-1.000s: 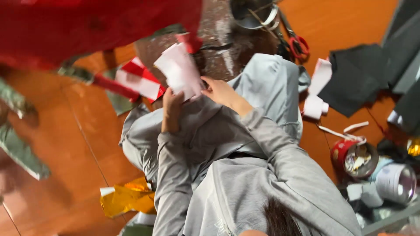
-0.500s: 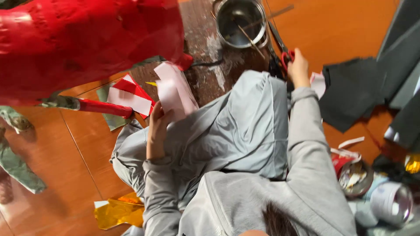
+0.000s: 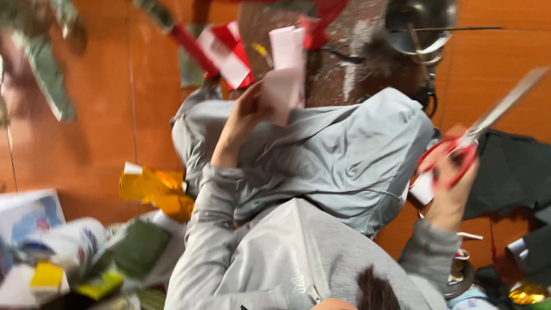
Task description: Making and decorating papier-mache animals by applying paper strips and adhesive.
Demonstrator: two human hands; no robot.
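Above my lap, my left hand (image 3: 241,117) pinches the pink paper (image 3: 285,74) by its bottom edge; it is thin, light and floppy; my right hand (image 3: 453,183) grips red scissors (image 3: 459,158).

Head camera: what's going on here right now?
A person in grey clothes sits on an orange floor amid craft scraps. The left hand holds up a pale pink paper piece. The right hand has red-handled scissors in its grip, blades pointing up and away. A metal bowl sits ahead, yellow foil to the left. The picture is motion-blurred.
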